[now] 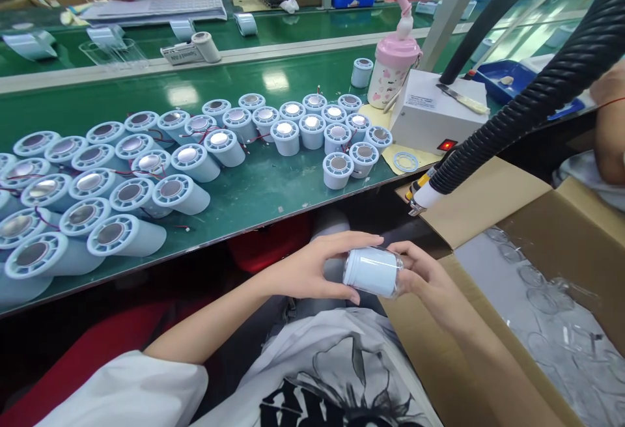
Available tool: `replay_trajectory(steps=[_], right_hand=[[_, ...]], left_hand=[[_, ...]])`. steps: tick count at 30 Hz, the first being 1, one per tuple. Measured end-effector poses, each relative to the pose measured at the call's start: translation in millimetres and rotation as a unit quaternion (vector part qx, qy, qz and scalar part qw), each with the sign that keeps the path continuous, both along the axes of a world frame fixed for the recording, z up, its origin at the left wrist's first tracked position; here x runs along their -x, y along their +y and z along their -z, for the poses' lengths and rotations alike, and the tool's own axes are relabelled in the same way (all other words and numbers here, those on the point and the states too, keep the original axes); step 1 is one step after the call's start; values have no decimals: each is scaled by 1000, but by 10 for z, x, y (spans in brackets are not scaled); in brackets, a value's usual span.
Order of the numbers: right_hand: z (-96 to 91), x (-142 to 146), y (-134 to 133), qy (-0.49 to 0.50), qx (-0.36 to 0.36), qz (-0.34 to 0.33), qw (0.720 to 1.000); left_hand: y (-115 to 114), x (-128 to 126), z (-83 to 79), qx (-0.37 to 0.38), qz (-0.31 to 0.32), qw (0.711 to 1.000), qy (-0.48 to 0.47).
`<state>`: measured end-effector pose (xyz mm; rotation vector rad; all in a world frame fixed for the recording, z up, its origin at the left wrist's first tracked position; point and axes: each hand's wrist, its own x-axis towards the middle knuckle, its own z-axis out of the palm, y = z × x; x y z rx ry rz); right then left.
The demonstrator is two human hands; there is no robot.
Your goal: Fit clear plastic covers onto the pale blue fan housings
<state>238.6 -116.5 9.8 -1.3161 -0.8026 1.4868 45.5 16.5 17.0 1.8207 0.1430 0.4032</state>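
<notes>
Above my lap, a light blue plastic cylinder (pixel 374 272) lies on its side between my hands, partly inside a clear plastic cover (pixel 401 263). My left hand (pixel 327 265) closes around the cylinder's left end, fingers over the top and thumb below. At the other end, the fingertips of my right hand (pixel 422 272) pinch the clear cover. How far the cover reaches over the cylinder is hard to make out. On the green bench (pixel 254 183) stand many similar light blue cylinders (pixel 183 194) with round metal discs in their tops, some trailing thin red and black wires.
An open cardboard box (pixel 512 202) at my right holds clear plastic pieces (pixel 551 297). A white box (pixel 422 111) with a lit red switch, a black ribbed hose (pixel 517 98) and a pink-lidded cup (pixel 393 66) stand by the bench's right end. Other people work across the line.
</notes>
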Motion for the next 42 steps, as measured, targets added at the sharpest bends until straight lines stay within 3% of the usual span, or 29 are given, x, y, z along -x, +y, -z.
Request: replay_trajectory(steps=[8, 21, 31, 36, 42], right_hand=[[116, -20, -5, 23, 12, -34, 999], [-65, 112, -38, -22, -40, 10, 999], [154, 33, -1, 23, 0, 2, 1000], [356, 50, 88, 98, -3, 90, 991], [695, 1, 305, 119, -64, 222, 966]], left_hand=[[-8, 10, 0, 22, 3, 1000, 3], [-29, 61, -30, -28, 2, 999, -23], [-26, 18, 26, 63, -7, 998, 18], [97, -158, 121, 146, -19, 989, 26], [429, -714, 321, 225, 5, 974, 41]])
